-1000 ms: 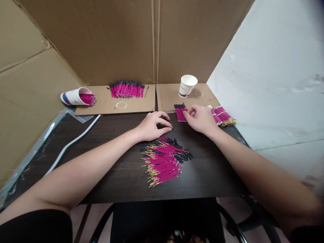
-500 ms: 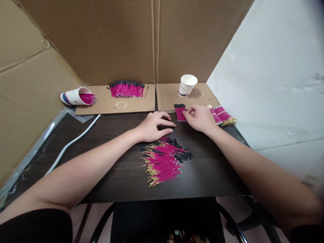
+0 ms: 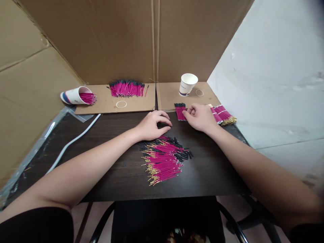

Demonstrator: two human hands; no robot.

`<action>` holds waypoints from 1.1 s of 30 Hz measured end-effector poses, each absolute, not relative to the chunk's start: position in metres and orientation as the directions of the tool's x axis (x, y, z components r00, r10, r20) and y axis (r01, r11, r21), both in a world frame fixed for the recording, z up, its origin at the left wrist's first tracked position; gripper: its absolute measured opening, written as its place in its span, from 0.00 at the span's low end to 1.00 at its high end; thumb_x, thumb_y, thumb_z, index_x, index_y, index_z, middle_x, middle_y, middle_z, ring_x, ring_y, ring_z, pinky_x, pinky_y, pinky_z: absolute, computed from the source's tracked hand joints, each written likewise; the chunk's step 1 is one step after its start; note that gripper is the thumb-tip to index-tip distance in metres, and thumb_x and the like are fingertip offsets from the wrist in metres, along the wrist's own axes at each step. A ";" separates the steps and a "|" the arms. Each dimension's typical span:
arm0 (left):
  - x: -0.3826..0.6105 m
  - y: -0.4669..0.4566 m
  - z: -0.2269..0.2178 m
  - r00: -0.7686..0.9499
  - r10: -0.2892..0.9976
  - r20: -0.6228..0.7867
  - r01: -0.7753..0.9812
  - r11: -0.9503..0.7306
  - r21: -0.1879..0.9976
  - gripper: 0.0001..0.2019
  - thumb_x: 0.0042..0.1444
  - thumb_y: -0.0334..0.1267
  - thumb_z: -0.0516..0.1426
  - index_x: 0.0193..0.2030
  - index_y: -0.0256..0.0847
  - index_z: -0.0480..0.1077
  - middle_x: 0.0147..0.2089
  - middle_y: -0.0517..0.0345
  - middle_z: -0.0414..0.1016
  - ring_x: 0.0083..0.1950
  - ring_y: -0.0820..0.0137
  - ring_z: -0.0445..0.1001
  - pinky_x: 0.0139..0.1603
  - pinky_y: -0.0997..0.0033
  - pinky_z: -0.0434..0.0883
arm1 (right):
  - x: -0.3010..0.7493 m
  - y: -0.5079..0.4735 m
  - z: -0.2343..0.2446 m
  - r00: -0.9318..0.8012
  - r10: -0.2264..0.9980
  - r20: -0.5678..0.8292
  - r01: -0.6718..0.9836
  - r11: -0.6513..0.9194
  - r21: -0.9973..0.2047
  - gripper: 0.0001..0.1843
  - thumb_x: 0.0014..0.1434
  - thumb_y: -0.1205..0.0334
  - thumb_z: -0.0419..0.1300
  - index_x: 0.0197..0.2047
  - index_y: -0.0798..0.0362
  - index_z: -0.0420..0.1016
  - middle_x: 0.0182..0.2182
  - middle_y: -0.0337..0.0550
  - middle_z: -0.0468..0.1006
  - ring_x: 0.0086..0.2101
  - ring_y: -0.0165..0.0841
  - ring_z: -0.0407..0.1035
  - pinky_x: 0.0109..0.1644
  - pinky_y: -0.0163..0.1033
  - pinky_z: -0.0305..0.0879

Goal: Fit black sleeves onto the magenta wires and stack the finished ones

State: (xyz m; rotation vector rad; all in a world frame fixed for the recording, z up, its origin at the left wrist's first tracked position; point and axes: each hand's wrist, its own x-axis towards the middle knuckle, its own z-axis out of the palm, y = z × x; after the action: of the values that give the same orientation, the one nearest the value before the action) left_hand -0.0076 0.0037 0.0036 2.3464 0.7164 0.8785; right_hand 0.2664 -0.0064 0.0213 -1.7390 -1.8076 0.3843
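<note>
My left hand (image 3: 153, 125) rests palm down on the dark table, its fingers loosely spread and holding nothing. Just in front of it lies a loose pile of thin magenta wire pieces (image 3: 164, 158), some with gold ends, mixed with short black sleeves (image 3: 181, 156). My right hand (image 3: 199, 117) is closed, thumb and fingertips pinched at the right edge of a neat row of black-tipped magenta pieces (image 3: 180, 112). What the pinch holds, if anything, is hidden. Beside that hand, banded bundles of magenta pieces (image 3: 224, 114) lie partly behind it.
On cardboard at the back lie a heap of black-tipped magenta pieces (image 3: 127, 88) and a rubber band (image 3: 121, 104). An upright paper cup (image 3: 187, 85) stands by another band (image 3: 199, 92). A tipped paper cup (image 3: 74, 96) spills magenta pieces at left, near a white cable (image 3: 73, 141).
My left hand has drawn back slightly to the left, its fingers a little more curled. My right hand stays at the neat row.
</note>
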 end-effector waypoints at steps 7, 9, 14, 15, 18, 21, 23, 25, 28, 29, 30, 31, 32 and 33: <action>-0.006 0.004 0.004 0.627 0.633 0.455 0.268 -0.723 0.637 0.06 0.67 0.28 0.69 0.44 0.43 0.88 0.53 0.51 0.84 0.54 0.56 0.84 0.63 0.49 0.77 | 0.260 -0.028 0.033 -0.372 0.889 0.268 0.652 0.455 -0.606 0.09 0.68 0.61 0.66 0.37 0.48 0.70 0.21 0.30 0.66 0.24 0.34 0.60 0.36 0.43 0.58; -0.006 0.004 0.004 0.631 0.627 0.458 0.260 -0.726 0.636 0.06 0.66 0.27 0.70 0.44 0.42 0.87 0.52 0.51 0.84 0.54 0.56 0.84 0.62 0.50 0.77 | 0.256 -0.037 0.037 -0.563 0.788 0.249 0.521 0.573 -0.633 0.06 0.69 0.61 0.65 0.39 0.49 0.73 0.22 0.29 0.65 0.23 0.32 0.58 0.34 0.41 0.57; -0.006 0.004 0.004 0.604 0.657 0.451 0.287 -0.707 0.647 0.08 0.65 0.26 0.71 0.48 0.40 0.85 0.51 0.51 0.84 0.49 0.59 0.82 0.54 0.55 0.78 | 0.244 -0.056 0.048 -0.774 0.609 0.174 0.339 0.631 -0.698 0.08 0.69 0.64 0.66 0.36 0.51 0.75 0.22 0.29 0.62 0.24 0.30 0.56 0.33 0.40 0.55; -0.006 0.004 0.003 0.599 0.661 0.453 0.299 -0.709 0.639 0.08 0.65 0.26 0.71 0.47 0.40 0.84 0.50 0.51 0.84 0.49 0.58 0.81 0.54 0.54 0.78 | 0.242 -0.059 0.050 -0.786 0.598 0.160 0.331 0.623 -0.708 0.07 0.69 0.65 0.67 0.36 0.51 0.77 0.23 0.29 0.63 0.24 0.30 0.57 0.33 0.41 0.56; -0.005 0.004 0.003 0.591 0.656 0.470 0.325 -0.727 0.605 0.07 0.64 0.26 0.72 0.43 0.40 0.82 0.49 0.52 0.84 0.53 0.55 0.81 0.60 0.50 0.76 | 0.237 -0.066 0.052 -0.805 0.577 0.138 0.331 0.630 -0.703 0.03 0.70 0.65 0.67 0.41 0.53 0.80 0.26 0.32 0.70 0.26 0.31 0.62 0.35 0.40 0.57; -0.005 0.004 0.003 0.589 0.653 0.476 0.331 -0.732 0.595 0.07 0.65 0.25 0.73 0.41 0.40 0.82 0.49 0.52 0.84 0.55 0.55 0.81 0.63 0.48 0.75 | 0.234 -0.068 0.050 -0.808 0.580 0.104 0.380 0.648 -0.660 0.02 0.71 0.67 0.68 0.44 0.54 0.83 0.30 0.36 0.76 0.28 0.32 0.66 0.37 0.40 0.59; -0.005 0.004 0.002 0.589 0.652 0.477 0.330 -0.733 0.594 0.08 0.65 0.25 0.72 0.40 0.41 0.83 0.50 0.52 0.84 0.55 0.55 0.81 0.64 0.48 0.75 | 0.234 -0.069 0.049 -0.798 0.597 0.077 0.423 0.647 -0.634 0.02 0.72 0.68 0.68 0.44 0.55 0.84 0.30 0.37 0.77 0.29 0.32 0.67 0.38 0.40 0.59; -0.005 0.004 0.002 0.590 0.650 0.479 0.328 -0.735 0.593 0.08 0.65 0.25 0.72 0.40 0.41 0.83 0.50 0.52 0.84 0.55 0.56 0.82 0.64 0.48 0.75 | 0.234 -0.068 0.047 -0.785 0.617 0.055 0.458 0.638 -0.619 0.03 0.73 0.68 0.67 0.43 0.55 0.84 0.30 0.37 0.77 0.29 0.32 0.67 0.38 0.39 0.60; -0.005 0.004 0.002 0.592 0.652 0.473 0.333 -0.733 0.594 0.08 0.66 0.25 0.72 0.40 0.41 0.83 0.49 0.53 0.84 0.55 0.56 0.82 0.64 0.48 0.75 | 0.233 -0.069 0.047 -0.772 0.635 0.038 0.486 0.627 -0.609 0.05 0.73 0.70 0.66 0.43 0.56 0.83 0.28 0.36 0.76 0.28 0.31 0.66 0.37 0.39 0.59; -0.006 0.004 0.002 0.591 0.655 0.470 0.338 -0.730 0.594 0.08 0.66 0.25 0.72 0.40 0.41 0.83 0.49 0.53 0.84 0.55 0.56 0.82 0.64 0.48 0.75 | 0.233 -0.069 0.047 -0.771 0.637 0.034 0.492 0.627 -0.604 0.05 0.73 0.70 0.66 0.43 0.56 0.83 0.28 0.36 0.75 0.27 0.31 0.66 0.37 0.39 0.59; -0.006 0.004 0.002 0.591 0.658 0.467 0.342 -0.729 0.593 0.08 0.66 0.25 0.72 0.40 0.41 0.83 0.49 0.53 0.84 0.55 0.56 0.82 0.65 0.47 0.75 | 0.233 -0.070 0.047 -0.769 0.639 0.028 0.500 0.627 -0.597 0.05 0.73 0.70 0.66 0.43 0.56 0.83 0.28 0.36 0.75 0.27 0.31 0.66 0.37 0.39 0.59; -0.006 0.004 0.002 0.593 0.658 0.464 0.345 -0.728 0.593 0.08 0.66 0.25 0.72 0.40 0.41 0.83 0.50 0.53 0.84 0.55 0.56 0.82 0.65 0.47 0.75 | 0.232 -0.070 0.048 -0.766 0.642 0.023 0.508 0.627 -0.590 0.05 0.74 0.70 0.66 0.43 0.56 0.83 0.28 0.36 0.75 0.27 0.31 0.67 0.37 0.39 0.59; -0.006 0.004 0.002 0.596 0.658 0.461 0.346 -0.728 0.592 0.08 0.66 0.25 0.72 0.40 0.41 0.82 0.50 0.53 0.84 0.55 0.56 0.82 0.65 0.47 0.75 | 0.232 -0.071 0.048 -0.763 0.646 0.017 0.517 0.626 -0.583 0.05 0.74 0.69 0.66 0.43 0.56 0.83 0.28 0.37 0.76 0.28 0.31 0.67 0.37 0.39 0.59; -0.006 0.004 0.003 0.600 0.656 0.459 0.345 -0.729 0.591 0.08 0.67 0.25 0.72 0.40 0.41 0.82 0.50 0.53 0.84 0.55 0.56 0.82 0.65 0.47 0.75 | 0.232 -0.071 0.048 -0.760 0.650 0.011 0.526 0.625 -0.577 0.05 0.74 0.69 0.66 0.43 0.56 0.83 0.28 0.37 0.76 0.28 0.31 0.67 0.37 0.40 0.58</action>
State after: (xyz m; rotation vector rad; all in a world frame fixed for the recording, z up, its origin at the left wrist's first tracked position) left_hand -0.0057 0.0044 0.0026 2.3828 0.7968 0.9404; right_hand 0.2316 -0.0711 0.0484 -0.9653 -2.6299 0.8300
